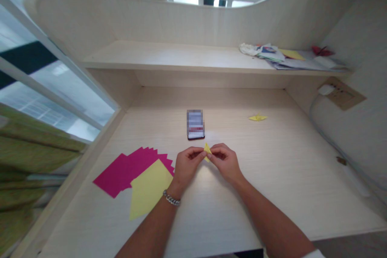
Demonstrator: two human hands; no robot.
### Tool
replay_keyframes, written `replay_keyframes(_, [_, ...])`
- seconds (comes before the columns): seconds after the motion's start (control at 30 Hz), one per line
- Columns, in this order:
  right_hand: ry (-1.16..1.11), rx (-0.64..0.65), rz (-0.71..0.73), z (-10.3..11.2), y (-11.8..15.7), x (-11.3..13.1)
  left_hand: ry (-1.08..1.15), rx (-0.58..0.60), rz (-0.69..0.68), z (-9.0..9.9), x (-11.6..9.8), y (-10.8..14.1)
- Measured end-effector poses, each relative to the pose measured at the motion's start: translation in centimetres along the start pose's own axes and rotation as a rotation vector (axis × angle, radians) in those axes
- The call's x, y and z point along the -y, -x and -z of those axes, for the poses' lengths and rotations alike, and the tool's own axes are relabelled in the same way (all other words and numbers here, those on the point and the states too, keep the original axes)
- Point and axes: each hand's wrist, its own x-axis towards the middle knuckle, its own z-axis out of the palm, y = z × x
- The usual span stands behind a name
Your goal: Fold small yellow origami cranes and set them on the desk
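A small folded piece of yellow paper (207, 148) is pinched between both hands above the middle of the desk. On its left side, the thumb and fingers of my left hand (188, 164) close on it. The thumb and fingertips of my right hand (225, 161) grip its right side. Parts of the paper are hidden behind the fingertips. Just beyond the hands lies a phone (195, 124) with its screen lit and blurred. Farther back on the right rests another folded yellow paper piece (258, 118), with two pointed ends.
Left of my hands, a yellow sheet (149, 191) partly covers fanned magenta sheets (121, 173). A shelf (181, 56) crosses the back, with papers (290, 57) on its right. A cable (325, 133) runs from the wall socket (344, 92) along the right side.
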Motion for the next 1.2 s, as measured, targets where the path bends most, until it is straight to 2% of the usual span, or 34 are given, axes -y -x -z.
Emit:
replay_keyframes(0.2, [-0.219, 0.009, -0.2, -0.3, -0.2, -0.6, 0.022, 0.037, 0.004, -0.3, 0.2, 0.1])
replay_keyframes(0.33, [-0.209, -0.032, -0.263, -0.3, -0.4, -0.5, 0.058, 0.108, 0.006, -0.6, 0.6, 0.3])
replay_keyframes(0.43, [-0.164, -0.062, -0.264, -0.3, -0.4, -0.7, 0.108, 0.128, -0.001, -0.8, 0.8, 0.4])
replay_keyframes(0.53, [-0.149, -0.056, -0.272, -0.3, -0.5, -1.1, 0.133, 0.095, 0.0, -0.9, 0.8, 0.5])
replay_keyframes(0.77, [-0.138, -0.045, -0.284, -0.5, -0.4, -1.0, 0.025, -0.002, -0.03, -1.2, 0.6, 0.7])
replay_keyframes(1.07, [-0.132, -0.069, -0.287, -0.8, -0.4, -1.3, -0.027, 0.048, -0.048, -1.2, 0.9, 0.7])
replay_keyframes(1.2, [-0.12, -0.074, -0.268, -0.7, -0.4, -1.2, -0.005, 0.033, -0.052, -1.4, 0.8, 0.8])
